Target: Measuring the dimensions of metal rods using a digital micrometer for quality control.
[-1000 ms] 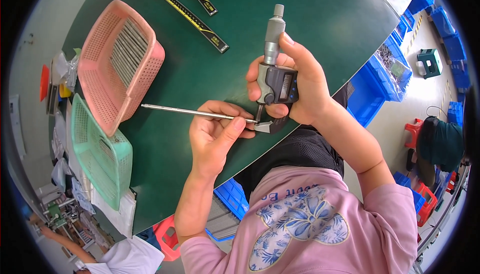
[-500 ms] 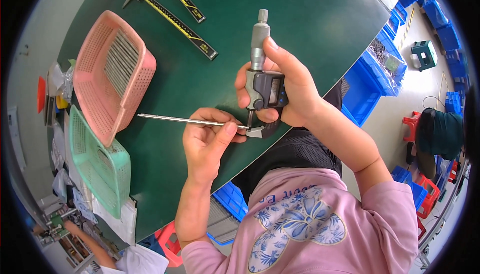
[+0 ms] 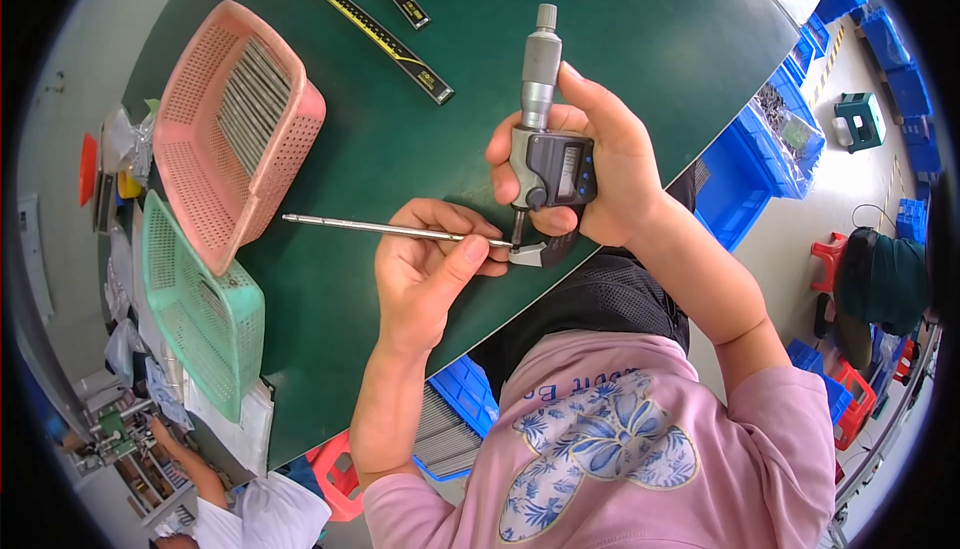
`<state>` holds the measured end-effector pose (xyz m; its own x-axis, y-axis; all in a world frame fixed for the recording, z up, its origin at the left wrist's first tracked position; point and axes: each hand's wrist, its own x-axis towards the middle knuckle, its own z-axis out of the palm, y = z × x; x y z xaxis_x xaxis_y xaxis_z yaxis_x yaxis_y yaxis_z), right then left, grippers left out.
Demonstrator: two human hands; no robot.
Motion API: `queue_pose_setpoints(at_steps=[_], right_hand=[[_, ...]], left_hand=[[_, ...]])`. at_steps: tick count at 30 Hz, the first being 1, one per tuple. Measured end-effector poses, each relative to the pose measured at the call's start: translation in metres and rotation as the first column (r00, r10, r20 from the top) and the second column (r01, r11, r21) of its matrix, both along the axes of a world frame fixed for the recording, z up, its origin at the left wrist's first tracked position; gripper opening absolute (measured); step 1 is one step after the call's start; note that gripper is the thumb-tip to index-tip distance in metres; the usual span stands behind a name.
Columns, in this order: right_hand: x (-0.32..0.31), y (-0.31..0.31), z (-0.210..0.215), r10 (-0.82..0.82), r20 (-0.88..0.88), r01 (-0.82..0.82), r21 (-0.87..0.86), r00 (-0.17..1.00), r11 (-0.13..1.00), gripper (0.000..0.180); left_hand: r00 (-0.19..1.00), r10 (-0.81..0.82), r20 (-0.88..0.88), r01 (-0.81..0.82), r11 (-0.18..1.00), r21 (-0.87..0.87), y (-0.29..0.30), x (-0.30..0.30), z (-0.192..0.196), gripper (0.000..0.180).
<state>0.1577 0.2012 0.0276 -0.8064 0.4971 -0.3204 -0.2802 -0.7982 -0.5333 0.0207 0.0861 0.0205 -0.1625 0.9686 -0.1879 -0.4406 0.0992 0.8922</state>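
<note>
A digital micrometer [image 3: 545, 154] stands upright in my right hand [image 3: 615, 164], its thimble pointing away from me and its small screen facing up. The fingers of that hand are wrapped round its body and frame. Between thumb and fingers my left hand [image 3: 425, 274] pinches a thin metal rod [image 3: 350, 226]. The rod lies almost level, its free end reaching left toward the baskets. Its right end sits at the micrometer's jaws, between spindle and anvil; whether the jaws touch it I cannot tell.
A pink basket [image 3: 180, 164] with several metal rods [image 3: 250, 99] stands at the left, a green basket [image 3: 215, 349] nearer me. Two calipers [image 3: 375, 34] lie at the far side of the green table [image 3: 640, 9]. Blue bins [image 3: 735, 194] are beyond the right edge. Another person's arm [image 3: 190, 464] shows lower left.
Both hands, with the rod and micrometer, appear slightly farther right. The whole scene has shifted a little in the picture. The grip of each hand looks the same.
</note>
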Motion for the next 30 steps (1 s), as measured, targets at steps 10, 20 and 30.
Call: queue_pose_setpoints(at_steps=[10,20,30], right_hand=[[0.0002,-0.0021,0.0035,-0.027,0.035,0.025,0.072,0.999,0.997,0.057],[0.0011,-0.0014,0.0028,-0.015,0.003,0.015,0.039,1.000,0.999,0.057],[-0.0028,-0.0022,0.0022,0.011,0.029,-0.011,0.016,1.000,1.000,0.060]], left_hand=[[1.000,-0.006,-0.009,0.006,1.000,-0.004,-0.0006,0.0009,0.0000,0.015],[0.997,0.015,-0.079,-0.018,0.999,-0.045,0.0009,0.0011,0.0018,0.016],[0.998,-0.053,0.047,0.053,0.999,0.000,-0.0031,-0.0063,-0.0007,0.014]])
